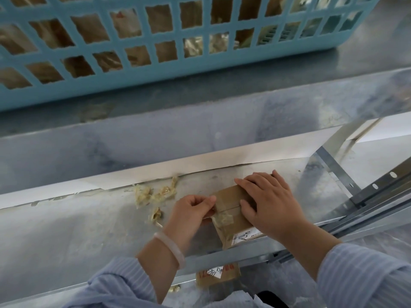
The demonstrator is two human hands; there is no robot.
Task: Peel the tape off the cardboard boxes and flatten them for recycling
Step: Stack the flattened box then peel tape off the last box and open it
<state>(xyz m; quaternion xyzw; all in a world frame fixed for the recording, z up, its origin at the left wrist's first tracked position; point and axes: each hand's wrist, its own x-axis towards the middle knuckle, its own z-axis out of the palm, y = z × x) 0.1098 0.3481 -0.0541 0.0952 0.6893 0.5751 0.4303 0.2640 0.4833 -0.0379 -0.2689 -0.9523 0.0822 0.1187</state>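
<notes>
My left hand (193, 208) has its fingers curled and pinches the loose end of a strip of clear tape (222, 217) against the thumb, right at the left edge of a small cardboard box (231, 196). The strip is wrinkled and yellowish (partly lifted, the rest stuck down across the box's seam).

Just to the right of that pinch my right hand (271, 201) lies flat on the box top, fingers straight and spread, pressing it onto the metal shelf (89, 230). The box lies flat on the shelf, reaching from under my right palm towards me. On its near end, below the heel of that hand, sits a white shipping label (245, 235) with handwriting.

Beyond and to the left of my pinching fingers, clear of them, lie crumpled tape scraps (153, 194). A pale bracelet (171, 247) circles my left wrist.

Well beyond both hands, on a higher ledge, stands a blue lattice basket (155, 70) with brown cardboard showing through its holes. Nearer me than the grip, below the shelf's edge and between my forearms, is a second cardboard box (218, 275) bearing a written label.
</notes>
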